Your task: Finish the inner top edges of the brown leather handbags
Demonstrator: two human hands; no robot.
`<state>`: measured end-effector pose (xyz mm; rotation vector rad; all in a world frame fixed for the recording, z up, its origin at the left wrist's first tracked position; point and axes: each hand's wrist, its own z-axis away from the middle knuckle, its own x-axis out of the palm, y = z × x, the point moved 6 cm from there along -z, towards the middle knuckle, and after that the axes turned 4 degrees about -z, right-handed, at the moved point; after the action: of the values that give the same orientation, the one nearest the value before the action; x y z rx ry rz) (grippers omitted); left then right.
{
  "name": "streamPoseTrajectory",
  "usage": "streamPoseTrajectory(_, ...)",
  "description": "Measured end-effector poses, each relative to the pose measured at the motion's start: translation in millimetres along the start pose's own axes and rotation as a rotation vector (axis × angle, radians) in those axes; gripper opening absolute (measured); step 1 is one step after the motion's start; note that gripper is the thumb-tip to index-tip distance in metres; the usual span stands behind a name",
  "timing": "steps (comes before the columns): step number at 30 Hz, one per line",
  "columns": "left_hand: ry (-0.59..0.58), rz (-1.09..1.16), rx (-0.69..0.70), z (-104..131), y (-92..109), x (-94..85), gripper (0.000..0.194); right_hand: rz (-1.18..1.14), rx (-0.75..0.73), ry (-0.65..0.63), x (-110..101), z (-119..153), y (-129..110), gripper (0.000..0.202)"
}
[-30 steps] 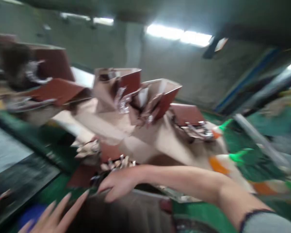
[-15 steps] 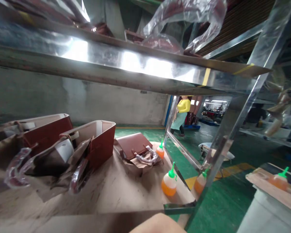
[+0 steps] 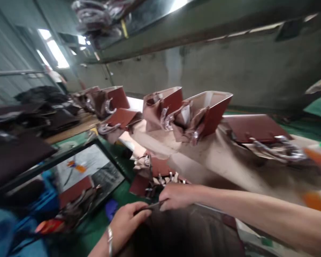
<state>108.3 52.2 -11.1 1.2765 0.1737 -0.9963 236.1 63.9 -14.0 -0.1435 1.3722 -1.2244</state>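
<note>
One dark brown bag-like piece [image 3: 195,232]: is being held low, this side of the tabletop [image 3: 203,162].
Top edge [image 3: 154,206]: is being pinched by left hand [image 3: 128,219] and right hand [image 3: 175,197], near each other.
Handling: softness, lightness are being presumed; edge is being favoured.

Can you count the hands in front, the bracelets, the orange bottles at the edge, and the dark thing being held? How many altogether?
Hands: 2 (left hand, right hand)
Bracelet: 1
Orange bottles, partly cut off: 2 (far bottle, near bottle)
Dark thing: 1
Total: 6
</note>
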Motion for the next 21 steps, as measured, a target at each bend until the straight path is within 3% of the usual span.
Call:
streamPoseTrajectory(3,0.006,-0.068,-0.044,0,-14,0.3,0.028,-0.04,0.019,0.014,5,-12,9,0.016)
streamPoseTrajectory(9,0.014,-0.123,-0.062,-16,-10,7.7,0.026,-0.102,0.101,-0.042,1,-7,26,0.014)
streamPoseTrajectory(15,-0.07,-0.104,-0.094,-15,-25,10.4,0.025,-0.114,0.111,-0.12,10,-15,25,0.015)
streamPoseTrajectory(21,-0.141,-0.187,-0.099,-23,-25,10.6,0.041,-0.162,0.082,-0.108,13,-17,16,0.011)
